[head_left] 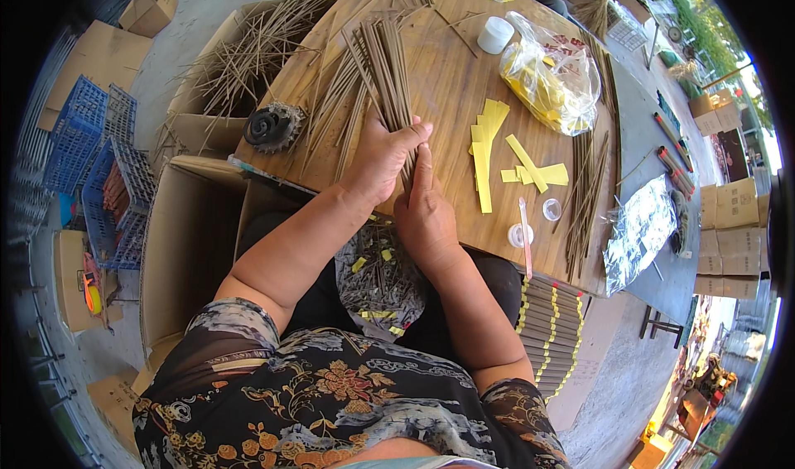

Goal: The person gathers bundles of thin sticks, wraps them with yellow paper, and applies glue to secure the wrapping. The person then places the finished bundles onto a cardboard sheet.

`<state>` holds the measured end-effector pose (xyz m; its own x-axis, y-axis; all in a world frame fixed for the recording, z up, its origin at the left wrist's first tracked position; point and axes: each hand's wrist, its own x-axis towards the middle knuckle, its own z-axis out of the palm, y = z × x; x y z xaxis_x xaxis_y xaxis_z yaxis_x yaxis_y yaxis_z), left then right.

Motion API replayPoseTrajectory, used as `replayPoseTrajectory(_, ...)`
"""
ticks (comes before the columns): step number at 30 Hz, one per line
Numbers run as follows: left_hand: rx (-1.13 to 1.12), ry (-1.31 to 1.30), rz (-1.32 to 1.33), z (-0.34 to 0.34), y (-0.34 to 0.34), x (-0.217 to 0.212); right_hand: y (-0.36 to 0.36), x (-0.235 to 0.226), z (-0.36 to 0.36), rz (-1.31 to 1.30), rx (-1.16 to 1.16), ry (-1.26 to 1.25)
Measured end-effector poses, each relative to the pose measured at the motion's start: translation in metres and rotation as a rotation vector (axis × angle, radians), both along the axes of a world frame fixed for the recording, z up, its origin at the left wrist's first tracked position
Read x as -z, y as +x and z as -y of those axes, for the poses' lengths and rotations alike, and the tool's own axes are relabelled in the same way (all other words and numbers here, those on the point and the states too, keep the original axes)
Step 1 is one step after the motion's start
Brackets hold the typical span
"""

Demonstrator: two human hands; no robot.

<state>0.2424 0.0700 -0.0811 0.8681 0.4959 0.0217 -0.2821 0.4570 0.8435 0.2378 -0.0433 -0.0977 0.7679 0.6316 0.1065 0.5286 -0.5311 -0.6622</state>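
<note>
A bundle of thin brown sticks (385, 67) lies lengthwise on the round wooden table (447, 96). My left hand (381, 158) is closed around the near end of this bundle. My right hand (424, 212) is beside it, index finger stretched up along the sticks, the other fingers curled under the bundle's end. Loose sticks (335, 113) fan out to the left of the bundle. Yellow paper strips (489, 142) lie just right of my hands.
A clear bag of yellow material (551, 76), a white cap (495, 34), two small clear lids (551, 210) and more sticks (584, 196) are on the table's right. Cardboard boxes (186, 245) with sticks, blue crates (103, 167), a black gear (269, 127) stand left. Banded stick bundles (551, 332) lie lower right.
</note>
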Motion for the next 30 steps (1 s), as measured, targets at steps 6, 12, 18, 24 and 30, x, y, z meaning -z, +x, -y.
replayPoseTrajectory(6, 0.078, -0.209, -0.012, -0.011, -0.003, -0.005, 0.0, -0.005, 0.003, -0.42, 0.003, 0.399)
replayPoseTrajectory(12, 0.206, -0.315, 0.051, -0.028, -0.005, -0.015, 0.02, -0.026, 0.017, -1.443, -0.227, 0.702)
replayPoseTrajectory(18, 0.361, -0.37, 0.097, -0.036, -0.005, -0.016, 0.02, -0.025, 0.018, -1.523, -0.263, 0.782)
replayPoseTrajectory(24, 0.339, -0.475, 0.097, -0.036, -0.006, -0.021, 0.02, -0.029, 0.016, -1.532, -0.232, 0.793)
replayPoseTrajectory(30, 0.355, -0.53, 0.131, -0.036, -0.006, -0.022, 0.02, -0.027, 0.015, -1.55, -0.217, 0.811)
